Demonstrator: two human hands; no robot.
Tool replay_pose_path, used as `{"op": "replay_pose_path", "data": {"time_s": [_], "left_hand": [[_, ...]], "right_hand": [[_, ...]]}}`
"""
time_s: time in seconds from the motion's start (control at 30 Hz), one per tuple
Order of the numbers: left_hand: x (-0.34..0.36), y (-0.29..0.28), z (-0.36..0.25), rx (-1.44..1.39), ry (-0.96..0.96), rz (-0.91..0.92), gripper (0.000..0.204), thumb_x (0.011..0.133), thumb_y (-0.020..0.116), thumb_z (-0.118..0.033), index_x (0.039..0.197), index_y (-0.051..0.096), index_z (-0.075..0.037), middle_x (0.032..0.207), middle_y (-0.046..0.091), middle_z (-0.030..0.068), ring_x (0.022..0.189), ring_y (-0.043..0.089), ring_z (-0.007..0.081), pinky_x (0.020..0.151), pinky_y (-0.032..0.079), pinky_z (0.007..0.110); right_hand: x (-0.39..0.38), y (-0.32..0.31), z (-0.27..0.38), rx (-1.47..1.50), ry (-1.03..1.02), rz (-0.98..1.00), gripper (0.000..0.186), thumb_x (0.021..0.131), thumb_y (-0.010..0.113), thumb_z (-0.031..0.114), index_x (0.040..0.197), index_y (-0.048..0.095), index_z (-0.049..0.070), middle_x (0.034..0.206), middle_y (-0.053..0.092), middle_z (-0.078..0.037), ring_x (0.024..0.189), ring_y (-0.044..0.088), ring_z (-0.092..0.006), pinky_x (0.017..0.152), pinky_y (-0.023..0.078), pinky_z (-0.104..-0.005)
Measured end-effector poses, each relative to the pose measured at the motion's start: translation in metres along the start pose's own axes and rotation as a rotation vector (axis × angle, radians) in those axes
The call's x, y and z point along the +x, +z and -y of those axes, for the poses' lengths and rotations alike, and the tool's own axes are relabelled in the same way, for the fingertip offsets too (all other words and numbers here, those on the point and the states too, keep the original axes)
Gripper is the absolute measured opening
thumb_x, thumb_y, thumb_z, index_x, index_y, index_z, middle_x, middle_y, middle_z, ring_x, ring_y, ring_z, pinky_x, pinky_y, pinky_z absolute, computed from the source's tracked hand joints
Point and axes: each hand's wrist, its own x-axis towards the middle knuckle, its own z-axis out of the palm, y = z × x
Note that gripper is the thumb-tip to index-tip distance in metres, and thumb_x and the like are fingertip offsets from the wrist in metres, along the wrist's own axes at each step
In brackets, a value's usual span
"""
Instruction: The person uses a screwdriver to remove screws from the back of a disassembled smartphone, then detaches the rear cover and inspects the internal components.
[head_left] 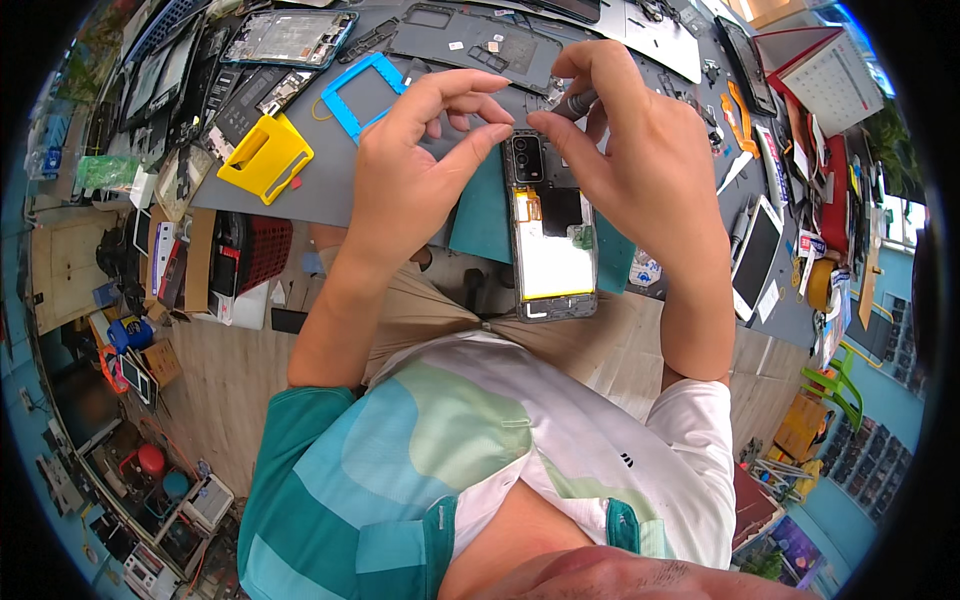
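Observation:
An opened phone (555, 262) lies face down on a teal mat (478, 222), with its camera module at the top and a white battery with yellow edging below. My left hand (430, 160) is at the phone's top left, thumb near the camera module, fingers curled; anything between the fingertips is too small to make out. My right hand (630, 170) is at the top right, curled round a dark cylindrical tool (575, 104), likely a screwdriver, with its thumb near the phone's top edge.
A yellow holder (258, 160), blue frame (352, 92) and phone frames (288, 40) lie at the left and back. At the right are an orange tool (740, 115), a white phone (757, 250) and a desk calendar (830, 75). A red basket (268, 245) stands below left.

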Motion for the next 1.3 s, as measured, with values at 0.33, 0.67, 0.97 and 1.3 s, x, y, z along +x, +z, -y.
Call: {"op": "replay_pose_path", "data": {"time_s": [0.33, 0.67, 0.97, 1.3], "left_hand": [[-0.001, 0.000, 0.002, 0.004, -0.022, 0.053, 0.046, 0.091, 0.082, 0.002, 0.136, 0.069, -0.003, 0.104, 0.077, 0.0024, 0.094, 0.062, 0.0078, 0.085, 0.046, 0.025], [-0.001, -0.001, 0.003, 0.003, 0.009, 0.060, 0.052, 0.089, 0.083, 0.004, 0.139, 0.068, -0.004, 0.101, 0.074, 0.0011, 0.093, 0.059, 0.0078, 0.084, 0.044, 0.025], [-0.001, -0.002, 0.002, -0.005, 0.002, 0.062, 0.053, 0.089, 0.084, 0.003, 0.139, 0.067, -0.004, 0.100, 0.075, 0.0006, 0.093, 0.058, 0.0077, 0.084, 0.043, 0.024], [-0.001, -0.002, 0.001, 0.005, -0.024, 0.059, 0.049, 0.092, 0.083, -0.001, 0.138, 0.068, -0.006, 0.102, 0.078, -0.0001, 0.096, 0.061, 0.0066, 0.085, 0.043, 0.025]], "right_hand": [[0.004, 0.002, 0.001, 0.295, 0.027, -0.180, 0.040, 0.088, 0.090, 0.007, 0.119, 0.066, 0.000, 0.109, 0.077, -0.010, 0.096, 0.079, -0.0185, 0.076, 0.064, -0.0311], [0.002, 0.009, -0.003, 0.304, 0.001, -0.137, 0.039, 0.087, 0.090, 0.006, 0.117, 0.066, 0.000, 0.108, 0.077, -0.010, 0.093, 0.079, -0.0186, 0.075, 0.064, -0.0311], [0.003, 0.009, -0.001, 0.325, 0.012, -0.140, 0.039, 0.087, 0.090, 0.006, 0.117, 0.066, -0.001, 0.108, 0.077, -0.010, 0.093, 0.079, -0.0180, 0.076, 0.064, -0.0308], [0.002, 0.011, -0.004, 0.331, 0.019, -0.133, 0.040, 0.087, 0.091, 0.008, 0.117, 0.066, -0.001, 0.111, 0.076, -0.010, 0.095, 0.079, -0.0178, 0.079, 0.065, -0.0312]]}}
